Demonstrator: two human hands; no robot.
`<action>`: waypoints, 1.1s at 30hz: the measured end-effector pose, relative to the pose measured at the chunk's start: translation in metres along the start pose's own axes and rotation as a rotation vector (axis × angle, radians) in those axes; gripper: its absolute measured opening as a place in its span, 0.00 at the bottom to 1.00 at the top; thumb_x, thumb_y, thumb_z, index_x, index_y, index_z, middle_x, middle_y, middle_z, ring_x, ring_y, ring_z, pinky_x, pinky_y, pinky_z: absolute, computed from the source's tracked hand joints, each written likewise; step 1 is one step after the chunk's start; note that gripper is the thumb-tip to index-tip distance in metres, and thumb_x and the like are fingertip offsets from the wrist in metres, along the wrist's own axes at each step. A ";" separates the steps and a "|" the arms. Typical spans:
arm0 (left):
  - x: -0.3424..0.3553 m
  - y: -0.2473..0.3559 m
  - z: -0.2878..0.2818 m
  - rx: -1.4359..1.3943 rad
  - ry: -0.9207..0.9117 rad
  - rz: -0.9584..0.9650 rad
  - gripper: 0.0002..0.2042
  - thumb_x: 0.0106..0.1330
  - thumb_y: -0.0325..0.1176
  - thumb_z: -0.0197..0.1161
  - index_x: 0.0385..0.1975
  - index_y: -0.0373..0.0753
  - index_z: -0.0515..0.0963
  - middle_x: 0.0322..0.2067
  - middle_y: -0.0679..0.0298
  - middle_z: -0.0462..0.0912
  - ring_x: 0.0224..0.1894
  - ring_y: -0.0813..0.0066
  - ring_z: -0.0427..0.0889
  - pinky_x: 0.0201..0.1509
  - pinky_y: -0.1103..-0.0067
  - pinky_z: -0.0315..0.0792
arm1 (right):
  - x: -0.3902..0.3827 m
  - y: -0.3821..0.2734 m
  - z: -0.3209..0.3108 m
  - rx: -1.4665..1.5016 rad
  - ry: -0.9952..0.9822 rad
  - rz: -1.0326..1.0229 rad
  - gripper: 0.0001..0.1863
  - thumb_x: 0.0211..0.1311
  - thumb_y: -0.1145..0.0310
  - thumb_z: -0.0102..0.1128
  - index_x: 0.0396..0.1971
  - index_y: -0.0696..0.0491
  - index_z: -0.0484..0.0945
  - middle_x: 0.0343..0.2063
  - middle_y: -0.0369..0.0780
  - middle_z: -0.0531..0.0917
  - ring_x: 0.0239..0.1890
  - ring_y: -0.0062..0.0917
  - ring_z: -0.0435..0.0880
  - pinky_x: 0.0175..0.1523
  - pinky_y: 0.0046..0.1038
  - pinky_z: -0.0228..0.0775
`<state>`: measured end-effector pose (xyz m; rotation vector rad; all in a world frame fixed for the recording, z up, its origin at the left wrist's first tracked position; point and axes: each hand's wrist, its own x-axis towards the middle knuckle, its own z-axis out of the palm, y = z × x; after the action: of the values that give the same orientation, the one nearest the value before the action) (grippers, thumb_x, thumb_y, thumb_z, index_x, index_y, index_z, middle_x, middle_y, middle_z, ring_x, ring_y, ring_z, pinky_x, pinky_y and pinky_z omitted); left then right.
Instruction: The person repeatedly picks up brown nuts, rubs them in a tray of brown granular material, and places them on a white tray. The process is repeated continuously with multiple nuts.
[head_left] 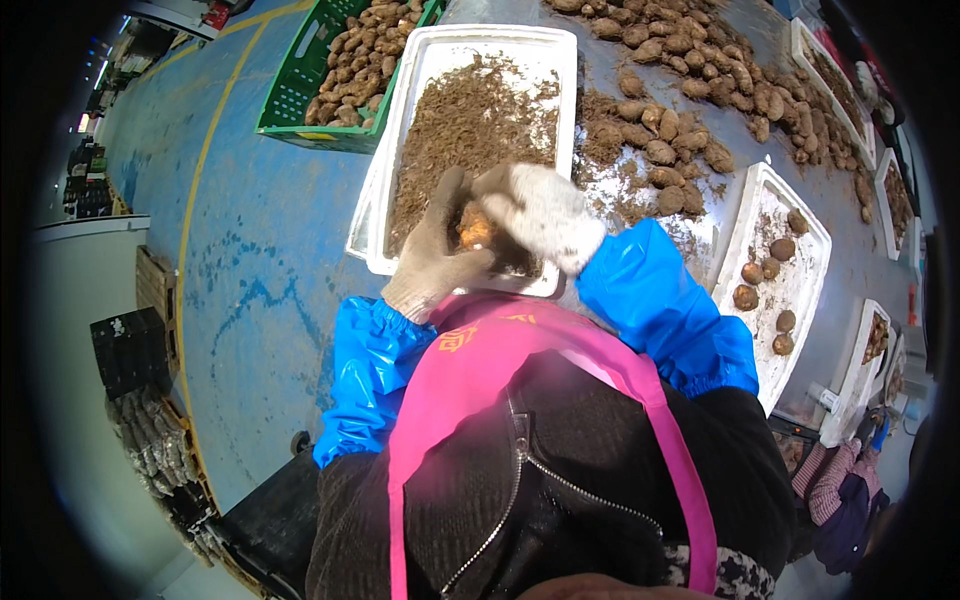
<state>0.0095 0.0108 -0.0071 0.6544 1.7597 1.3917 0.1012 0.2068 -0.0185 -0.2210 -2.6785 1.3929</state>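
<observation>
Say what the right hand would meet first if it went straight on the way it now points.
Most likely the gloved left hand, which lies just ahead of the right hand; exact depth is unclear.

The brown tuber at the near end of the soil-strewn tray is largely hidden by the left hand and right hand; which right fingertips touch it cannot be told. The gloves also cover parts of that tray's rim. Beneath the tray, a white slab shows only an edge, its kind unclear. Left of the tray, the green crate is cut off above; so is the tuber heap to its right. Far left of the tray, greyish bundles are too small to identify.
</observation>
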 end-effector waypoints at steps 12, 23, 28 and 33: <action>-0.006 -0.013 0.004 -0.506 0.140 -0.046 0.39 0.61 0.26 0.65 0.74 0.32 0.58 0.63 0.47 0.71 0.60 0.59 0.79 0.67 0.65 0.77 | -0.015 -0.016 0.011 0.289 -0.010 -0.030 0.15 0.68 0.71 0.65 0.53 0.55 0.85 0.48 0.45 0.90 0.51 0.33 0.89 0.58 0.33 0.80; -0.005 -0.017 0.006 -0.865 -0.008 -0.056 0.36 0.74 0.39 0.61 0.79 0.47 0.52 0.73 0.50 0.61 0.71 0.45 0.69 0.75 0.43 0.66 | -0.006 -0.005 0.022 0.445 0.115 -0.131 0.21 0.68 0.65 0.66 0.59 0.53 0.83 0.53 0.47 0.86 0.60 0.41 0.82 0.66 0.38 0.74; -0.003 -0.019 0.007 -0.997 -0.052 -0.020 0.39 0.79 0.44 0.56 0.84 0.51 0.42 0.73 0.47 0.62 0.69 0.38 0.72 0.73 0.47 0.71 | 0.010 0.000 0.008 0.075 0.165 0.235 0.15 0.72 0.60 0.62 0.46 0.54 0.87 0.47 0.50 0.87 0.53 0.43 0.86 0.61 0.41 0.76; 0.000 -0.023 0.005 -1.087 -0.037 -0.026 0.33 0.82 0.44 0.50 0.83 0.50 0.48 0.70 0.45 0.67 0.69 0.36 0.73 0.71 0.46 0.74 | 0.004 0.000 0.000 0.400 0.100 0.325 0.22 0.70 0.54 0.64 0.56 0.53 0.84 0.53 0.49 0.87 0.58 0.44 0.84 0.65 0.40 0.75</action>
<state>0.0153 0.0077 -0.0298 0.0469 0.7434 1.9888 0.0976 0.2071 -0.0181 -0.6849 -2.2926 1.9118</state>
